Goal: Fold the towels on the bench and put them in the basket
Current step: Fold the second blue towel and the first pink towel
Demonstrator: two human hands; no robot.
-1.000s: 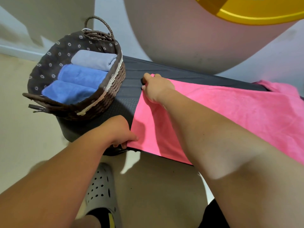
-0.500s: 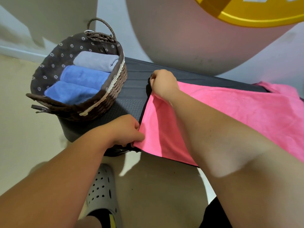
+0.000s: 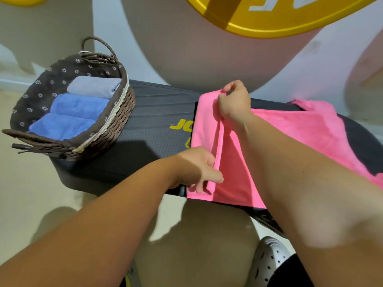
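Pinching the near edge of the pink towel (image 3: 290,129) with the left grip (image 3: 196,168), at 6 o'clock of the counter (image 3: 157,121); pinching the far edge with the right grip (image 3: 234,100), at 12; both clenched on cloth, holding the towel's left end up as a raised fold; rest of it lying flat toward 3 o'clock, draped over the counter's near side. At 9 o'clock on the counter, a basket (image 3: 116,121) holding one grey roll (image 3: 93,87) and two blue rolls (image 3: 78,105), side by side; grey shoe (image 3: 269,259) on the floor at 5.

Left hand (image 3: 199,168), right hand (image 3: 234,102) pinch pink towel (image 3: 300,129) edge.
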